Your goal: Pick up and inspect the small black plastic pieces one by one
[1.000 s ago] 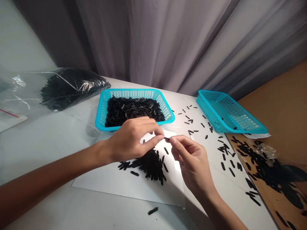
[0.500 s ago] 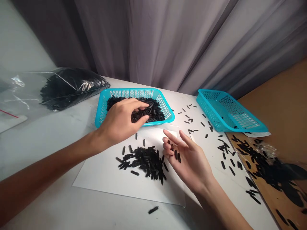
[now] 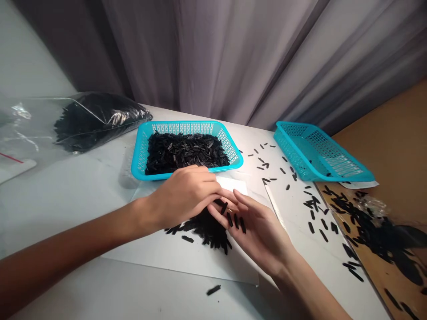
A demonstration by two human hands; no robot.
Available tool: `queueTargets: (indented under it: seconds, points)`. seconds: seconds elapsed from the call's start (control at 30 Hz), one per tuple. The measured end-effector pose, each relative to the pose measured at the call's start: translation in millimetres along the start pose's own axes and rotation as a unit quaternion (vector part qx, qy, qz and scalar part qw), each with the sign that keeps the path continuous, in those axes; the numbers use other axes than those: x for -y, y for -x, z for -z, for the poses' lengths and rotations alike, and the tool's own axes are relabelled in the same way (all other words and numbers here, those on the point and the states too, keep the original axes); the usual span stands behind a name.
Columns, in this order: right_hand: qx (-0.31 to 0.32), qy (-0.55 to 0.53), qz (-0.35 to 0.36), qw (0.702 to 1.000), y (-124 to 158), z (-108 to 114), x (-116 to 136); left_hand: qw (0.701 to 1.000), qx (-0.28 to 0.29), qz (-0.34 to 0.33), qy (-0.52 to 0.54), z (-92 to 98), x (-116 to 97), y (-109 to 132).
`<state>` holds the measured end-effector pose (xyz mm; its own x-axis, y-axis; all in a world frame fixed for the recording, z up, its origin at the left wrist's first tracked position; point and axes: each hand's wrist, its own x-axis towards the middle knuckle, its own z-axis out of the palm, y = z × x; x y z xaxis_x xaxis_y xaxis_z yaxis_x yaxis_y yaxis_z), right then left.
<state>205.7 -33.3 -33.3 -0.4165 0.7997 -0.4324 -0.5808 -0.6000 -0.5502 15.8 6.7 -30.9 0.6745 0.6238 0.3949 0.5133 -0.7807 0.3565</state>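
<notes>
My right hand (image 3: 256, 226) is palm up with its fingers extended, and several short black strips (image 3: 236, 221) lie across its palm and fingers. My left hand (image 3: 187, 193) reaches over from the left, its fingers drawn together and touching the right fingers. Whatever is between the left fingertips is hidden. Beneath both hands a pile of black strips (image 3: 213, 238) rests on a white sheet (image 3: 143, 258), partly covered by the left hand. Just behind stands a blue plastic basket (image 3: 134, 162) filled with similar black strips.
A clear plastic bag (image 3: 96, 122) of black pieces lies at the back left. Another blue basket (image 3: 350, 166) stands at the right, holding a few strips. Loose strips scatter over the white table (image 3: 290, 209) and brown board (image 3: 373, 275). A grey curtain (image 3: 216, 58) hangs behind.
My left hand has moved down and right from over the filled basket to the right hand's fingers. The strips on the right palm now lie more spread out.
</notes>
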Motion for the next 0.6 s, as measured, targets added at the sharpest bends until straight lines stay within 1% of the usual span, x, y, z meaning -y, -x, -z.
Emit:
queueTargets:
  seconds: [0.1,0.23,0.33,0.47,0.53,0.6]
  points:
    - [-0.019,0.011,0.017,1.0,-1.1,2.7,-0.8,0.999,0.016,0.018,0.023,3.4,1.2,-0.9]
    - [0.011,0.039,0.014,0.999,-3.8,5.3,-0.6,0.997,0.051,0.055,0.026,5.4,1.2,0.2]
    - [0.012,0.057,-0.001,0.998,-5.7,6.5,-1.4,0.996,0.061,0.056,0.014,5.2,2.1,1.0]
    - [0.017,0.059,-0.003,0.998,-6.4,6.7,-1.4,0.998,0.055,0.031,0.017,4.8,3.1,0.1]
    - [0.017,0.057,-0.001,0.998,-6.2,5.9,-0.3,0.998,0.043,0.035,0.029,4.9,3.2,-0.8]
    - [0.004,0.065,-0.001,0.998,-6.1,5.1,0.6,0.998,0.026,0.047,0.042,5.4,3.3,-1.4]
